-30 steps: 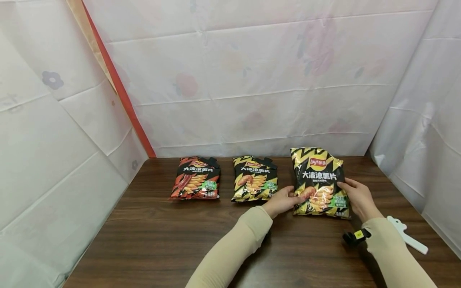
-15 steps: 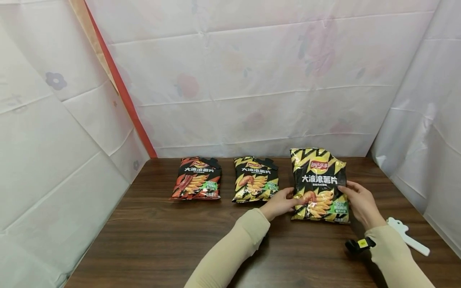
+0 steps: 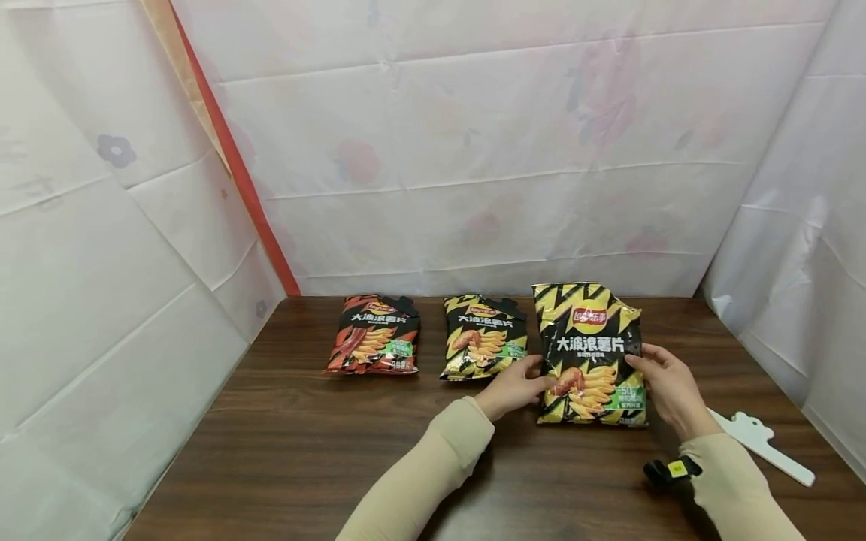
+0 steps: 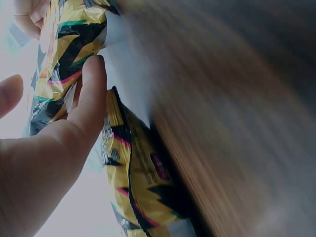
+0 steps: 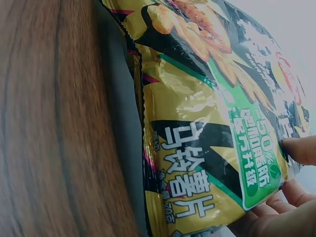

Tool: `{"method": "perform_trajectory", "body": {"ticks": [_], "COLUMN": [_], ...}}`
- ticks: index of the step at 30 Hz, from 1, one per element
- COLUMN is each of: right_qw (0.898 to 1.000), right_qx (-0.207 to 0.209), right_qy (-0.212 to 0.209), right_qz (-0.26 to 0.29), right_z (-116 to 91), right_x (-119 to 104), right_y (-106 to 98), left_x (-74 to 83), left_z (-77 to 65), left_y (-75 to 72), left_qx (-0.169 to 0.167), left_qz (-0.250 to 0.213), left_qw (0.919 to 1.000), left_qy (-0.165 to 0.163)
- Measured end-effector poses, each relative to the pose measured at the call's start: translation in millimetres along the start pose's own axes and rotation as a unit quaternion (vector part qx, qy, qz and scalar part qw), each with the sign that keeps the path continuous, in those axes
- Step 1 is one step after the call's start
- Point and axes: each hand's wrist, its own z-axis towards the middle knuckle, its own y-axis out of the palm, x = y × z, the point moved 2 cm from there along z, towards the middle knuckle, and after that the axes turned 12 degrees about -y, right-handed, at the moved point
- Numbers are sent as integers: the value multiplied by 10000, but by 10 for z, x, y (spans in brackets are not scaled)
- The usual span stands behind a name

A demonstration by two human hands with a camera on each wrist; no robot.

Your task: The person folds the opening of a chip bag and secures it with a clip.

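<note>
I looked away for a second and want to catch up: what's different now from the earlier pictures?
The held chip bag moved slightly left and nearer, the left hand and right hand going with it. Nothing was newly gripped or released. The red chip bag, the other yellow chip bag and the white clip stayed put.

A dark wood-grain table [image 3: 284, 458] fills six o'clock; pale sheeting [image 3: 419, 128] hangs at nine, twelve and three, a red strip [image 3: 242, 169] towards ten.
</note>
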Motion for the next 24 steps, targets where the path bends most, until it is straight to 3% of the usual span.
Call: {"method": "perform_trajectory", "body": {"ticks": [7,15,19,24], "right_qw": [9997,9986,9986,9973], "right_qx": [-193,-324,-377,-443], "right_qy": [-107,-244,-278,-339], "right_qz": [-121,353,241,479], "right_z": [-41,-73,-95,-120], "right_x": [-25,-81,-122,-160], "right_y": [106,227,296,403], "left_x": [-49,-94,-106,-133], "left_z": [-47,-130,-192,-269], "left_y": [-107,-220,-275,-349], "left_qx": [67,96,229,455], "left_qz": [-142,-200,-10,333], "left_qw": [9999,9997,9996,9984], "left_qy": [52,80,135,89]}}
